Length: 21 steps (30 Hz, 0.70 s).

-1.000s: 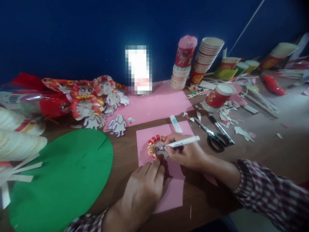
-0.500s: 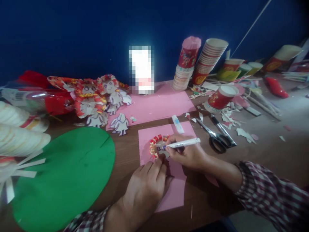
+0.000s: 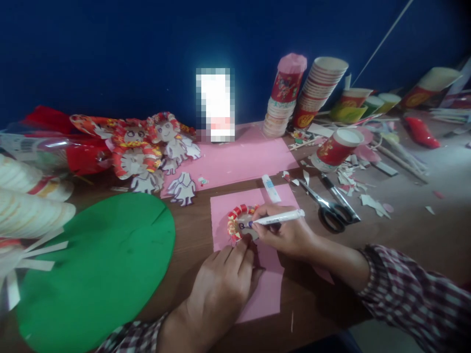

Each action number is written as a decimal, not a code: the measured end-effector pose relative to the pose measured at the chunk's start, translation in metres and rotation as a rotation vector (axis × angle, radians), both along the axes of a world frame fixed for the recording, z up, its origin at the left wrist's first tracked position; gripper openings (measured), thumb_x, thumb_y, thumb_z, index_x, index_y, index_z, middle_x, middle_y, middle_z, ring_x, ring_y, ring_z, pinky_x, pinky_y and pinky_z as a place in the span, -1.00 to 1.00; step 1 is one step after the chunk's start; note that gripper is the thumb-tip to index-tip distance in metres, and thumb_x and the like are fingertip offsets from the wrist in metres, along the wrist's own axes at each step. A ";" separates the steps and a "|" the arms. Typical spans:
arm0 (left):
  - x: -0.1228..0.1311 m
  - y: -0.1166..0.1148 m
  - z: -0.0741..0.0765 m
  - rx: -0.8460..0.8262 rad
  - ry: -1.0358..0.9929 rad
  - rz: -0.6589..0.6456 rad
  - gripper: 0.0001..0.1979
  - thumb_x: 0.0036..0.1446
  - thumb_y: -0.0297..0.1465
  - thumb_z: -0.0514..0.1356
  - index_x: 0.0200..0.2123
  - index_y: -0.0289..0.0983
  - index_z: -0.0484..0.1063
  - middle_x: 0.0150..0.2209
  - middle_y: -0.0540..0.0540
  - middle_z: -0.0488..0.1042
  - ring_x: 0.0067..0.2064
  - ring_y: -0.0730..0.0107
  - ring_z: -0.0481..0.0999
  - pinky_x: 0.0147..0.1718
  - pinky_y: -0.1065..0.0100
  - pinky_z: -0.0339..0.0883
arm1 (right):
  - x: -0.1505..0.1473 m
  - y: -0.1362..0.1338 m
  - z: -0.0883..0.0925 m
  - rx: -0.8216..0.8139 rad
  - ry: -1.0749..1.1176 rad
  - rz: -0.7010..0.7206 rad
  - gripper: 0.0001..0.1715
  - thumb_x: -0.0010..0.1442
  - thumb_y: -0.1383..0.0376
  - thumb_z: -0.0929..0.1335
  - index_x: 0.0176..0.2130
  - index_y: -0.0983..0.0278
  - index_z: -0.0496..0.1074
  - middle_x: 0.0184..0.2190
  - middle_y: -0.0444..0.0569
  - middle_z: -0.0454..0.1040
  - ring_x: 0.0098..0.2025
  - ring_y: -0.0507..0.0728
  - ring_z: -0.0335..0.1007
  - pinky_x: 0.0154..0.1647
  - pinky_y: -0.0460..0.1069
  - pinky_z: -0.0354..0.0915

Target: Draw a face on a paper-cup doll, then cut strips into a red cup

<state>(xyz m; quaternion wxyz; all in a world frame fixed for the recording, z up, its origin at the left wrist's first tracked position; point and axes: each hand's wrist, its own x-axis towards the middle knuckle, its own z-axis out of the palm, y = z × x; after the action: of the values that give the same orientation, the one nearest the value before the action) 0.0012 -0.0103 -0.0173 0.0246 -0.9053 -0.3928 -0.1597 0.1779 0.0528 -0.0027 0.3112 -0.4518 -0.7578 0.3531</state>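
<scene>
My right hand (image 3: 285, 235) grips a white marker pen (image 3: 281, 216), its tip touching a small round paper doll head (image 3: 250, 232). Curled strips of red and yellow paper ring the head, and a dark drawn eye shows beside the tip. Fingers bent, my left hand (image 3: 222, 279) holds the head at its lower edge; the fingertips are partly hidden. Under both hands lies a pink paper sheet (image 3: 265, 294). Just beyond the head rests a small white tube (image 3: 271, 188).
Black-handled scissors (image 3: 331, 215) and a dark marker (image 3: 340, 198) lie to the right, near paper scraps (image 3: 348, 179) and a red paper cup (image 3: 336, 149). Cup stacks (image 3: 320, 90) stand behind. At left are a green oval sheet (image 3: 106, 264) and finished paper dolls (image 3: 138, 147).
Both hands keep almost the same place, with the marker tip still on the doll head. The view has shifted very slightly.
</scene>
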 end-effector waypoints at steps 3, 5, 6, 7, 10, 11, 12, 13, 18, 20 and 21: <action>0.000 0.000 0.000 -0.002 0.004 0.000 -0.74 0.11 -0.41 0.14 -0.15 -0.43 0.44 -0.16 -0.28 0.52 -0.36 0.21 0.50 -0.46 0.19 0.48 | 0.000 0.000 0.000 -0.004 -0.007 -0.008 -0.92 0.09 0.35 0.30 -0.42 0.31 0.36 -0.61 -0.19 0.33 -0.61 -0.08 0.15 -0.60 -0.17 0.11; 0.000 0.000 0.000 -0.008 0.005 0.002 -0.74 0.11 -0.42 0.14 -0.15 -0.43 0.44 -0.17 -0.27 0.52 -0.36 0.22 0.50 -0.44 0.19 0.49 | 0.000 0.000 0.000 -0.002 -0.006 -0.008 -0.93 0.09 0.35 0.30 -0.41 0.31 0.37 -0.60 -0.19 0.34 -0.61 -0.08 0.15 -0.60 -0.16 0.12; 0.000 0.000 0.001 -0.011 0.006 0.002 -0.74 0.11 -0.42 0.14 -0.15 -0.43 0.44 -0.17 -0.27 0.52 -0.36 0.22 0.50 -0.44 0.19 0.49 | 0.000 0.000 -0.001 -0.001 -0.003 -0.005 -0.94 0.09 0.36 0.30 -0.41 0.31 0.37 -0.59 -0.18 0.35 -0.60 -0.08 0.16 -0.59 -0.16 0.12; 0.000 0.000 0.001 -0.014 0.007 0.004 -0.74 0.11 -0.42 0.14 -0.14 -0.42 0.44 -0.16 -0.27 0.52 -0.36 0.22 0.50 -0.44 0.19 0.49 | 0.001 0.000 -0.001 -0.001 0.000 -0.002 -0.94 0.09 0.36 0.30 -0.41 0.31 0.37 -0.59 -0.18 0.35 -0.60 -0.07 0.17 -0.59 -0.16 0.13; 0.001 0.000 0.001 -0.018 0.012 0.010 -0.74 0.11 -0.40 0.15 -0.15 -0.42 0.44 -0.16 -0.27 0.52 -0.36 0.22 0.50 -0.44 0.19 0.49 | 0.001 0.000 -0.001 0.002 0.001 0.000 -0.93 0.10 0.36 0.30 -0.41 0.31 0.37 -0.59 -0.17 0.35 -0.59 -0.07 0.17 -0.58 -0.16 0.13; 0.001 0.000 0.001 -0.017 0.012 0.009 -0.74 0.11 -0.40 0.15 -0.15 -0.41 0.44 -0.16 -0.27 0.52 -0.36 0.22 0.50 -0.43 0.19 0.49 | 0.001 0.000 -0.002 0.002 0.001 0.001 -0.93 0.10 0.36 0.30 -0.41 0.31 0.37 -0.59 -0.18 0.34 -0.59 -0.07 0.17 -0.58 -0.16 0.13; 0.001 0.000 0.001 -0.018 0.012 0.009 -0.74 0.11 -0.39 0.15 -0.15 -0.41 0.45 -0.16 -0.26 0.52 -0.36 0.22 0.50 -0.43 0.19 0.49 | 0.001 0.000 -0.002 -0.001 0.003 0.002 -0.94 0.09 0.36 0.30 -0.41 0.31 0.37 -0.59 -0.18 0.34 -0.60 -0.08 0.16 -0.59 -0.16 0.12; 0.001 0.000 0.001 -0.019 0.009 0.010 -0.74 0.10 -0.39 0.16 -0.16 -0.41 0.45 -0.16 -0.26 0.52 -0.36 0.22 0.50 -0.42 0.19 0.49 | 0.001 0.000 -0.002 -0.007 0.009 0.002 -0.94 0.09 0.36 0.30 -0.40 0.31 0.37 -0.59 -0.19 0.33 -0.60 -0.08 0.15 -0.59 -0.16 0.11; 0.001 -0.001 0.002 -0.024 0.009 0.015 -0.77 0.10 -0.39 0.16 -0.20 -0.40 0.46 -0.22 -0.25 0.53 -0.39 0.22 0.49 -0.46 0.20 0.47 | 0.003 -0.001 -0.006 -0.123 0.148 -0.074 -0.92 0.12 0.32 0.29 -0.39 0.31 0.34 -0.58 -0.18 0.31 -0.60 -0.07 0.14 -0.62 -0.14 0.12; 0.001 0.000 0.003 -0.024 0.008 0.013 -0.79 0.12 -0.38 0.14 -0.23 -0.39 0.46 -0.23 -0.26 0.53 -0.40 0.23 0.49 -0.47 0.20 0.47 | 0.004 -0.001 -0.006 -0.140 0.200 -0.116 -0.93 0.12 0.32 0.30 -0.38 0.30 0.33 -0.59 -0.18 0.31 -0.59 -0.06 0.15 -0.61 -0.14 0.13; 0.001 0.000 0.004 -0.025 0.006 0.013 -0.79 0.14 -0.37 0.13 -0.24 -0.38 0.46 -0.23 -0.26 0.53 -0.40 0.23 0.49 -0.47 0.20 0.47 | 0.004 -0.001 -0.007 -0.133 0.213 -0.123 -0.94 0.11 0.33 0.30 -0.37 0.30 0.34 -0.58 -0.18 0.32 -0.59 -0.06 0.16 -0.61 -0.14 0.14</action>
<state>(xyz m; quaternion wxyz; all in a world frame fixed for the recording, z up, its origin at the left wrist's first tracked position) 0.0026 -0.0103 -0.0137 0.0154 -0.9034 -0.4007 -0.1518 0.1818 0.0516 -0.0093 0.3801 -0.4769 -0.6663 0.4290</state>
